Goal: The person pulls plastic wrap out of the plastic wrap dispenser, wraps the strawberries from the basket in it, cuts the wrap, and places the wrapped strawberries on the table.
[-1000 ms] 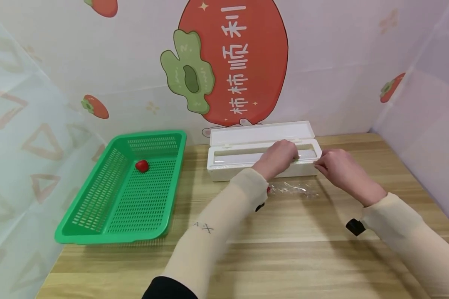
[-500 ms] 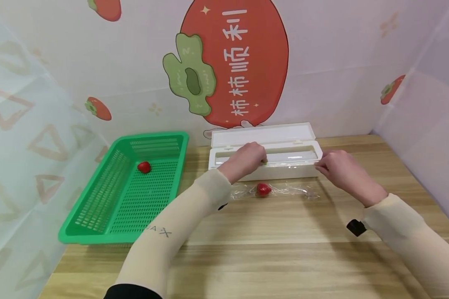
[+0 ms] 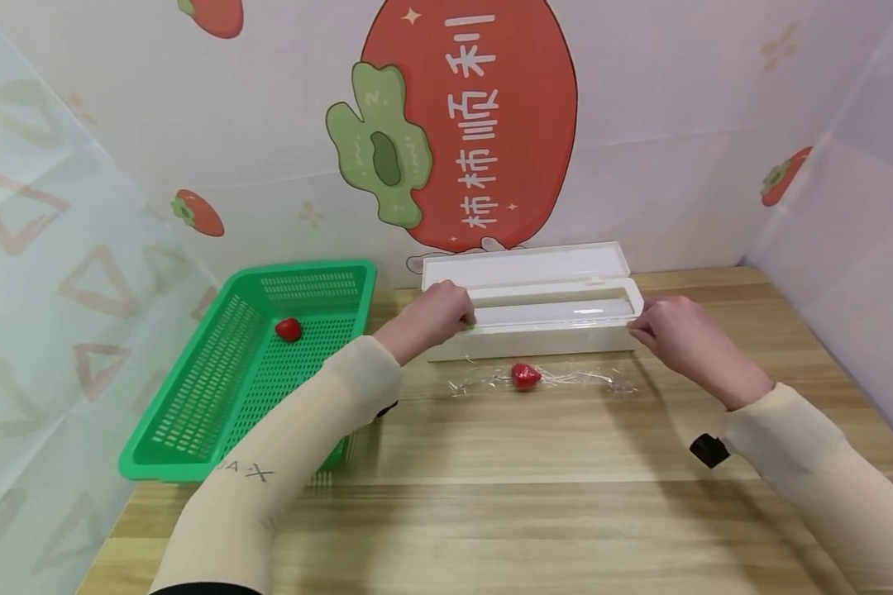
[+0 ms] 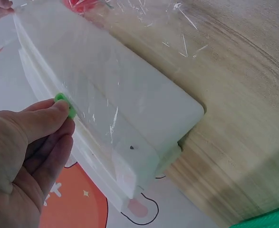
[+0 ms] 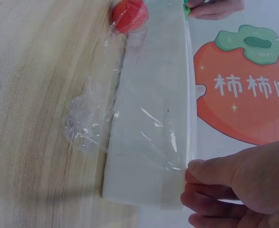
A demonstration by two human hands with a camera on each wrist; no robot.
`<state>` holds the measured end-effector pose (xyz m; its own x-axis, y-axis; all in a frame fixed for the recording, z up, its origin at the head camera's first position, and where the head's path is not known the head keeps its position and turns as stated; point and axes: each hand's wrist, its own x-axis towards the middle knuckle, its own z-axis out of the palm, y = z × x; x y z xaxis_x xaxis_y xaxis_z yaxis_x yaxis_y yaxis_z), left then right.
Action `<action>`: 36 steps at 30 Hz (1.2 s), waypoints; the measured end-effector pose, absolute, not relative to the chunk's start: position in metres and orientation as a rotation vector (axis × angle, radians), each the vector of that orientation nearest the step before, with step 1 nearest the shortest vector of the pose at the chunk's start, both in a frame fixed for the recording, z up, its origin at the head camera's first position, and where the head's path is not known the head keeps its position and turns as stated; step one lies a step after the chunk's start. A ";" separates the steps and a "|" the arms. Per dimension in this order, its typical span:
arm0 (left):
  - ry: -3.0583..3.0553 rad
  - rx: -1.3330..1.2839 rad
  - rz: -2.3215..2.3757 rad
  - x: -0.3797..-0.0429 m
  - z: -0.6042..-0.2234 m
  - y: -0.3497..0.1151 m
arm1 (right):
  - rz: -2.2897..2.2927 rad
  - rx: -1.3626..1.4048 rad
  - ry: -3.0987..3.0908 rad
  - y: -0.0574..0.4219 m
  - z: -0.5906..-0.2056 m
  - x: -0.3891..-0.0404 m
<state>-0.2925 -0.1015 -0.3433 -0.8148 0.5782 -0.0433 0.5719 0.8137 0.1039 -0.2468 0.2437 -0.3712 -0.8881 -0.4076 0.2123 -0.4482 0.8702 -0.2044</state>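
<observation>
A white cling film dispenser (image 3: 543, 340) lies at the back of the table with its lid (image 3: 528, 263) raised. Between thumb and index finger, my left hand (image 3: 430, 321) pinches a small green slide cutter (image 4: 71, 112) near the left end of the dispenser's front edge. At the front right corner, my right hand (image 3: 677, 343) pinches the edge of the cling film (image 5: 158, 124) against the dispenser. The film drapes down over the front onto the table, where a red strawberry (image 3: 524, 376) lies in it.
On the left stands a green perforated basket (image 3: 360, 330) with another red strawberry (image 3: 288, 330) inside. Behind the dispenser rises a wall sheet (image 3: 640, 198) printed with a large persimmon. Bare wooden tabletop (image 3: 536, 512) extends in front of the film.
My left hand has slid the green cutter leftward along the dispenser's front edge, from near the right end. The strawberry in the film has come into full view. My right hand has stayed put.
</observation>
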 end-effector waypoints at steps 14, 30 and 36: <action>2.914 0.796 0.140 -0.286 -0.336 -0.136 | 0.351 0.674 -2.895 0.243 -0.369 -0.246; 2.934 0.718 0.019 -0.285 -0.331 -0.138 | 0.343 0.711 -2.866 0.242 -0.369 -0.248; 2.933 0.723 -0.003 -0.284 -0.328 -0.137 | 0.321 0.720 -2.867 0.242 -0.367 -0.248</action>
<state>-0.2843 -0.1366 -0.3283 -0.8786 0.4627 -0.1179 0.4630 0.8860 0.0269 -0.2477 0.2421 -0.3675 -0.8696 -0.4454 0.2130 -0.4815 0.8606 -0.1660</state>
